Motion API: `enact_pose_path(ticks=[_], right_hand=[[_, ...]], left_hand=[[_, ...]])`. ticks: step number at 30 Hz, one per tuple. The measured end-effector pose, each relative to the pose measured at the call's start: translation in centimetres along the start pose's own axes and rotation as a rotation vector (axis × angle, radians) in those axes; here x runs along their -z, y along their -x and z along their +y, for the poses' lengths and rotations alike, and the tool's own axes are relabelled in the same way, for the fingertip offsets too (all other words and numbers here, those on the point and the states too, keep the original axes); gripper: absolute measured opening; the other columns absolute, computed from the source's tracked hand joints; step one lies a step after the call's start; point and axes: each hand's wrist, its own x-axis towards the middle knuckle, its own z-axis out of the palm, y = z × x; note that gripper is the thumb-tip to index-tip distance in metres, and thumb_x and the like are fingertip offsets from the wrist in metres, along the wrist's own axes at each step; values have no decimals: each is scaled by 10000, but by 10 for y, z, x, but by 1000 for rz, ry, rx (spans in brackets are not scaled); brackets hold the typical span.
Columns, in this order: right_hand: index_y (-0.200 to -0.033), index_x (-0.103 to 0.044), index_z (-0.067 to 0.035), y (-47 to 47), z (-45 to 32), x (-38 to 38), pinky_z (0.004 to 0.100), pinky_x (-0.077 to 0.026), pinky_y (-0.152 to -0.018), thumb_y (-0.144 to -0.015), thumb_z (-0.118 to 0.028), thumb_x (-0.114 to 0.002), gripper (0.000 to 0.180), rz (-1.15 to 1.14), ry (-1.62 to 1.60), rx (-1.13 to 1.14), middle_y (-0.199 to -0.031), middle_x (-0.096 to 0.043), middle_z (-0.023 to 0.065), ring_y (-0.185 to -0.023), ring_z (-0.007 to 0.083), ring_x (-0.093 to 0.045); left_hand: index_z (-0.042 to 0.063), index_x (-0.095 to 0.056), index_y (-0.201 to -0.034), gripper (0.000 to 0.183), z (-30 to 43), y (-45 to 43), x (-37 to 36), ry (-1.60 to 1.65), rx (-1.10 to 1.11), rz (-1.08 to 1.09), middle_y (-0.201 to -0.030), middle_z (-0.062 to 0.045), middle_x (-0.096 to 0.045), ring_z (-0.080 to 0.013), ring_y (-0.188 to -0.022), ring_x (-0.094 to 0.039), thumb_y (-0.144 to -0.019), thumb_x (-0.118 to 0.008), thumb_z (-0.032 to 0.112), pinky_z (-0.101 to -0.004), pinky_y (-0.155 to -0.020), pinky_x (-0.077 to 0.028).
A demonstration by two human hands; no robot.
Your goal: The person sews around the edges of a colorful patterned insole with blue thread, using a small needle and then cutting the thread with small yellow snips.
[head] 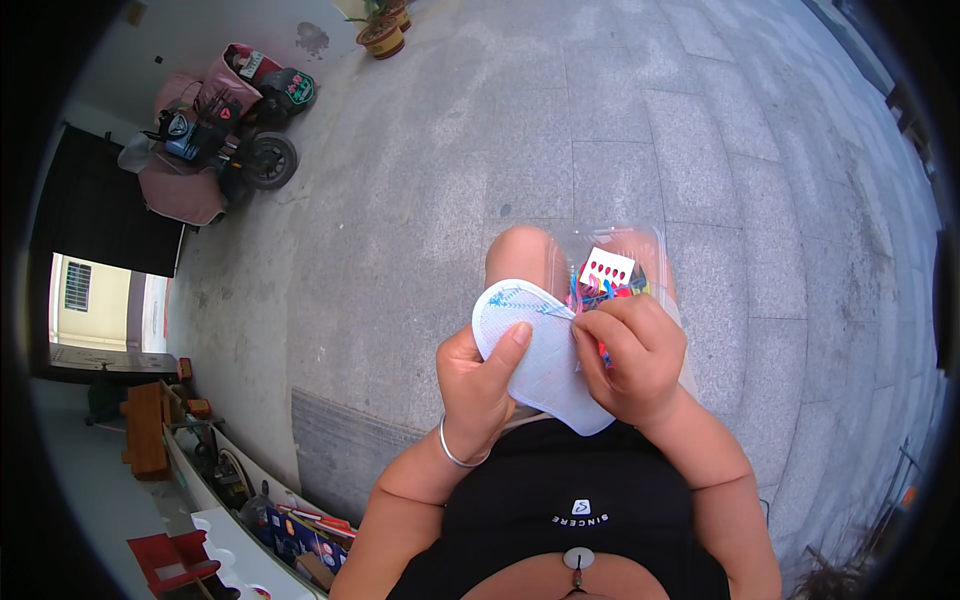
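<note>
A white insole-shaped fabric pad [559, 367] with blue stitching [517, 301] near its far end is held up over my lap. My left hand [480, 382] grips its left side, thumb lying on top. The fingertips of my right hand [634, 352] are pinched together at the pad's right edge, where a strand of blue thread runs to them. Whether a needle is between them cannot be seen. Behind the right hand, a clear plastic box [651, 244] rests on my thighs. It holds colourful thread skeins [589, 292] and a white card [607, 268] with red marks.
Grey stone paving [420, 187] spreads around me. A scooter [225, 142] with pink covers stands by the wall at the upper left, and potted plants [381, 36] are farther along. At the lower left are a wooden stool [145, 431] and a blue carton [304, 536].
</note>
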Motion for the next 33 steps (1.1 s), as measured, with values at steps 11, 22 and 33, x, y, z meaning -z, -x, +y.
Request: enact_pose_path(ticks=[11,22,33], right_hand=[[-801,-595,-19,-1,-3,-10,344,-469,-546,-665,9,-681,163,-11,22,-60,-731,-574,99,-631,259,-578],[-957,-607,11,-34,-16,4,344,-492,-614,-734,46,-645,228,60,-9,42,-896,-601,109,-717,272,-615],[-887,-612,-13,-62,-26,-15,341,-507,-598,-756,10,-675,146,-44,-300,-92,-837,-615,122,-719,275,-620]], left_hand=[[-31,-657,-988,153,-2,-2,3,-166,-37,-50,-904,-55,-671,-80,-800,-596,-896,-619,86,-232,-707,-485],[-31,-655,-966,154,5,-14,6,-282,-155,-4,-857,-32,-653,-70,-763,-570,-896,-626,102,-222,-675,-464],[-42,-630,-964,218,50,-13,-5,-486,-435,-53,-893,-35,-614,-84,-781,-538,-941,-505,135,-240,-672,-440]])
